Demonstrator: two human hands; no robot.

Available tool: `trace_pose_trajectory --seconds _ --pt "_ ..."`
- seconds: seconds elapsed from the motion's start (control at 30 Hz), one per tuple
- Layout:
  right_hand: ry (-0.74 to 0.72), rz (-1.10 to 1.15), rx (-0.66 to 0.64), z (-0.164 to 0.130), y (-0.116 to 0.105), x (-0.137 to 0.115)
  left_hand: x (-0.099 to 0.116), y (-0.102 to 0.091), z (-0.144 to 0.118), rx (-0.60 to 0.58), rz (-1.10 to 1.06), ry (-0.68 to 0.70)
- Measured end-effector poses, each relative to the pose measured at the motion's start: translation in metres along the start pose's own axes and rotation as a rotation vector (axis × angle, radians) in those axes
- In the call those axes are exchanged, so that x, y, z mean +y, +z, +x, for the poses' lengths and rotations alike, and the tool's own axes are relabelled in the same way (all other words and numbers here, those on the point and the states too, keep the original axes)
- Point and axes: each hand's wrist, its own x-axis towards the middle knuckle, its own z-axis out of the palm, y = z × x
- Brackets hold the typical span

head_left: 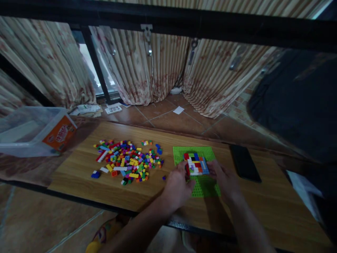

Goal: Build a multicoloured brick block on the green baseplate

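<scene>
Head view: a small multicoloured brick block (196, 164) is pinched between the fingers of the left hand (177, 186) and right hand (223, 177), steadied over the green baseplate (184, 153) on the bench (86, 189), loose bricks (126, 161) kept within reach at left.

Home room, curtains (137, 66), tiled floor (171, 117)

Matt wood-grain table (86, 182) — glossy plastic bricks (126, 161).

Orange label (60, 134) on bin: text unreadable.
</scene>
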Motion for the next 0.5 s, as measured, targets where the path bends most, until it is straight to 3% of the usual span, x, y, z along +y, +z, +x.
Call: trace_pose_trajectory --seconds 0.1,0.27,0.4,0.5 --pt "-0.027 0.119 0.033 0.006 0.005 -0.002 0.006 0.015 -0.013 -0.036 -0.127 -0.023" --pt "-0.067 0.179 0.116 0.006 0.019 -0.013 0.023 0.033 -0.039 -0.262 -0.273 -0.001" --pt "-0.146 0.140 0.282 -0.009 0.023 -0.036 0.036 0.024 -0.045 -0.480 -0.151 0.035" --pt "-0.280 0.244 0.339 -0.024 0.009 -0.058 0.042 0.010 -0.044 -0.518 -0.073 0.072"
